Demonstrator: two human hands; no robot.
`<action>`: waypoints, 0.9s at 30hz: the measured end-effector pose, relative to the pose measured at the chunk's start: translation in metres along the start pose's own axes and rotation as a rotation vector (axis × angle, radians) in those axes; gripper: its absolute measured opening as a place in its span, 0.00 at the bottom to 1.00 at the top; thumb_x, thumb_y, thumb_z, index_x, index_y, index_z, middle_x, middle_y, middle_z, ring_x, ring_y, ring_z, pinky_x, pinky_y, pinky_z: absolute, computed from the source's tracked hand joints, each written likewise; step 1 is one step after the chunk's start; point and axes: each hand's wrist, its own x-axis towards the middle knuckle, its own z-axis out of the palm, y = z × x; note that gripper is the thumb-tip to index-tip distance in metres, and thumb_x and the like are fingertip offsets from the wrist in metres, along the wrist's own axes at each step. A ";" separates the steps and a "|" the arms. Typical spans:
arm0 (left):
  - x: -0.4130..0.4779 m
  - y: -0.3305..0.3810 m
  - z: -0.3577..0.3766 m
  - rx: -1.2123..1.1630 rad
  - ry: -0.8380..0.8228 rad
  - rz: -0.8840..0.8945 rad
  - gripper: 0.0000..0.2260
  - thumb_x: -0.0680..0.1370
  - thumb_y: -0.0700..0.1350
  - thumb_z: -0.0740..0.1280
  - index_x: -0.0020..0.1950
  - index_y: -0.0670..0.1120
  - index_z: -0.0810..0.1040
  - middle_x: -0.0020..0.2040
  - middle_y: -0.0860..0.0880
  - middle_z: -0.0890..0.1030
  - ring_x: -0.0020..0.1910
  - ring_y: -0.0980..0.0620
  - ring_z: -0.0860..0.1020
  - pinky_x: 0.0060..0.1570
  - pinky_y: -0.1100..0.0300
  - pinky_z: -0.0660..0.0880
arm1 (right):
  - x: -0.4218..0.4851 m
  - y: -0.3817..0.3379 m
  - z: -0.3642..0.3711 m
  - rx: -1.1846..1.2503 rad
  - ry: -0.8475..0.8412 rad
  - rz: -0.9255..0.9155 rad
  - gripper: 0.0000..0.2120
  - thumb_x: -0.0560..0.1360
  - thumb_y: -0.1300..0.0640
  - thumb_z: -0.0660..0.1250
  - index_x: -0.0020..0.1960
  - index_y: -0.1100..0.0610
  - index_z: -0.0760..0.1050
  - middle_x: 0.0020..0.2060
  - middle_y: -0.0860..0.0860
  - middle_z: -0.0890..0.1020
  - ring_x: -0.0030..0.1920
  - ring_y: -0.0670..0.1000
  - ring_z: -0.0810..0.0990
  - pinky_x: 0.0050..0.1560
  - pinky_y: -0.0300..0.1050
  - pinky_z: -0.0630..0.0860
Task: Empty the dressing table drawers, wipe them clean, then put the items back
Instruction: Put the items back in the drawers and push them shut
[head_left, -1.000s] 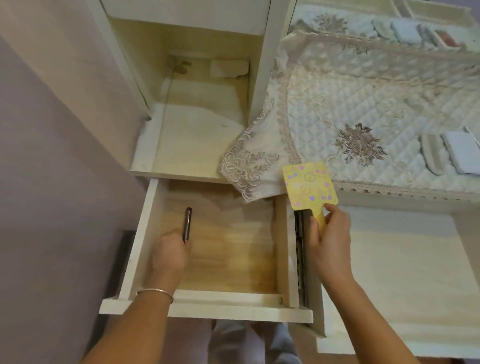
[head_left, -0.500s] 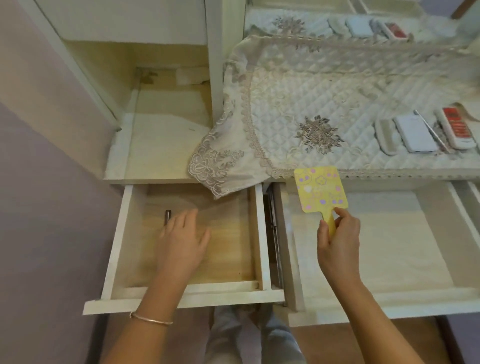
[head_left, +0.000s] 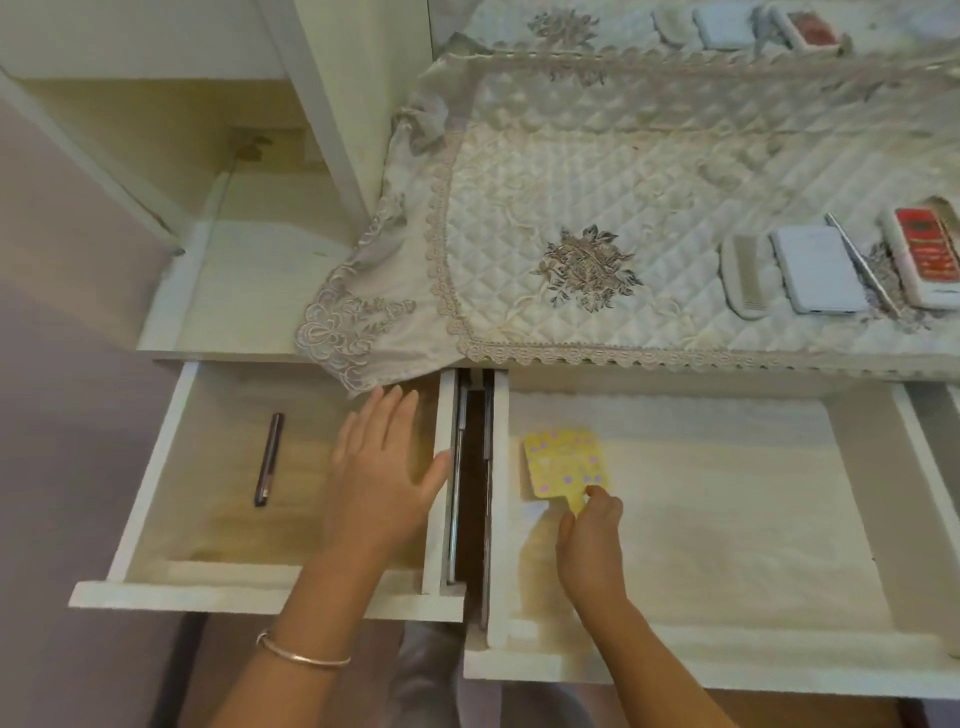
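Cream dressing-table woodwork fills the frame, with two drawers open along the bottom. Our right hand (head_left: 592, 540) pinches the short handle of a yellow dotted paddle (head_left: 563, 465), holding it low at the left end of the wide drawer (head_left: 727, 519) at lower right. Our left hand (head_left: 382, 483) is spread, fingers straight, over the smaller drawer (head_left: 150, 478) at lower left and holds nothing. A dark slim stick (head_left: 269, 460) lies on that drawer's floor, apart from the hand. Above, a quilted cloth (head_left: 571, 208) carries a comb (head_left: 745, 275), a white case (head_left: 813, 270) and a red-and-white box (head_left: 930, 254) at the right edge.
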 end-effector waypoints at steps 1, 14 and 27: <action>-0.002 0.001 0.001 0.007 0.005 -0.018 0.32 0.73 0.61 0.51 0.70 0.43 0.65 0.70 0.44 0.67 0.71 0.47 0.61 0.69 0.52 0.52 | 0.002 0.002 0.003 -0.003 -0.026 0.008 0.12 0.81 0.60 0.52 0.63 0.60 0.63 0.52 0.52 0.65 0.47 0.55 0.72 0.48 0.43 0.65; -0.011 0.000 -0.003 0.024 -0.032 -0.050 0.28 0.77 0.54 0.61 0.73 0.46 0.58 0.74 0.47 0.59 0.74 0.52 0.52 0.70 0.57 0.42 | 0.011 0.018 -0.002 -0.228 -0.193 0.003 0.17 0.75 0.57 0.63 0.62 0.61 0.64 0.57 0.56 0.74 0.57 0.56 0.74 0.54 0.49 0.73; 0.028 0.050 -0.024 0.013 -0.041 0.182 0.28 0.73 0.57 0.55 0.65 0.40 0.72 0.65 0.41 0.73 0.67 0.42 0.68 0.64 0.48 0.61 | 0.005 0.007 -0.141 -0.537 0.346 -0.336 0.34 0.65 0.49 0.75 0.66 0.60 0.70 0.64 0.59 0.74 0.67 0.61 0.70 0.65 0.60 0.66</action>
